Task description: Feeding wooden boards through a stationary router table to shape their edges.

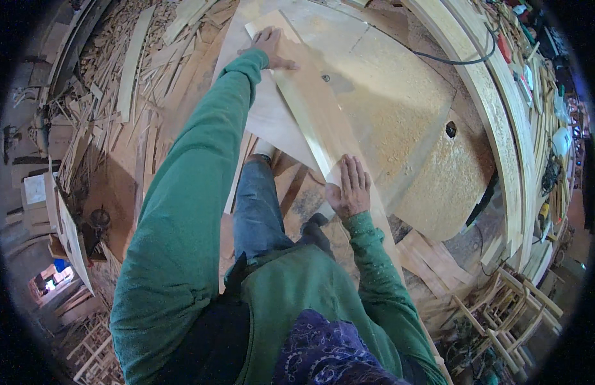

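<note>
A long, light wooden board (318, 106) lies across a sawdust-dusted tabletop (400, 96). It runs from the far edge back toward me and passes along my right side. My left hand (268, 49) reaches far forward and rests on the board near its far end, thumb spread from the fingers. My right hand (350, 186) is flat on the board closer to my body, with the fingers stretched out. Neither hand is wrapped round anything. The board's near part is partly hidden behind my right arm.
Heaps of wood offcuts (133, 70) fill the far left. Thick curved planks (496, 115) border the right side, with a dark cable (455, 62) across them. A round hole (451, 129) pierces the right part of the surface. Wooden frames (509, 314) stand at the near right.
</note>
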A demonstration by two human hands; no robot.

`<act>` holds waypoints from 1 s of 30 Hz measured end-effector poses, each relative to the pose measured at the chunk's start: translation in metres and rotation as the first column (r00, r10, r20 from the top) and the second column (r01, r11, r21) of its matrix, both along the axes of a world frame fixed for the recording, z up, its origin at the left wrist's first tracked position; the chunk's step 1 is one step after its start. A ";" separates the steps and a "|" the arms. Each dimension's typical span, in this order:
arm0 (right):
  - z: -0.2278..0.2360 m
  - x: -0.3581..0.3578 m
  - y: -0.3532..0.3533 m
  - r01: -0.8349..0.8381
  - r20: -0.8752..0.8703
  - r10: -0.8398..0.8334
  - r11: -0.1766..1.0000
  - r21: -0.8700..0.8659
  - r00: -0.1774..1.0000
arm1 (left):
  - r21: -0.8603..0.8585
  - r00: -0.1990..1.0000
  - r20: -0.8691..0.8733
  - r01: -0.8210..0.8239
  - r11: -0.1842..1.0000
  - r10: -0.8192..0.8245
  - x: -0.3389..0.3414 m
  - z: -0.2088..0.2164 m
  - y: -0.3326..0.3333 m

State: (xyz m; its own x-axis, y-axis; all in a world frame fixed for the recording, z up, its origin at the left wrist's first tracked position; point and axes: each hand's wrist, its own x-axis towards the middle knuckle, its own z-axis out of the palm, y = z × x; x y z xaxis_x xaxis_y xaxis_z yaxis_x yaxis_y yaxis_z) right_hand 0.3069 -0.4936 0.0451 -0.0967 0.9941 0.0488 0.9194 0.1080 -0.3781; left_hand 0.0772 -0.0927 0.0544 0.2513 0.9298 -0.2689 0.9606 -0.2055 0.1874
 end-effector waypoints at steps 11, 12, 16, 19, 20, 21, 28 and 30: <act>0.004 -0.032 0.092 -0.020 -0.015 0.020 1.000 0.001 1.000 | 0.094 0.996 -0.025 0.085 0.992 -0.083 -0.041 -0.027 0.104; 0.004 -0.036 0.101 -0.018 -0.037 0.019 1.000 0.014 0.999 | 0.121 0.991 -0.012 0.134 0.984 -0.134 -0.047 -0.032 0.114; 0.002 -0.050 0.135 -0.017 0.018 0.017 1.000 -0.013 1.000 | 0.199 0.989 0.029 0.137 0.970 -0.145 -0.071 -0.048 0.130; -0.001 -0.060 0.160 -0.033 -0.031 0.034 0.999 0.033 0.999 | 0.318 0.969 0.239 -0.017 0.948 -0.063 -0.081 -0.043 0.099; -0.003 -0.063 0.169 -0.033 -0.032 0.033 0.999 0.029 0.999 | 0.373 0.951 0.308 -0.102 0.922 -0.020 -0.084 -0.039 0.070; -0.005 -0.066 0.178 -0.051 -0.035 0.053 0.996 0.070 0.998 | 0.422 0.921 0.390 -0.185 0.888 0.007 -0.088 -0.033 0.035; -0.006 -0.088 0.231 -0.053 -0.049 0.061 0.986 0.158 0.997 | 0.028 0.639 0.768 0.026 0.999 -0.039 -0.057 0.028 -0.213; -0.005 -0.093 0.246 -0.063 -0.053 0.073 0.982 0.181 0.996 | 0.142 0.665 0.706 0.201 0.969 -0.242 -0.029 0.038 -0.257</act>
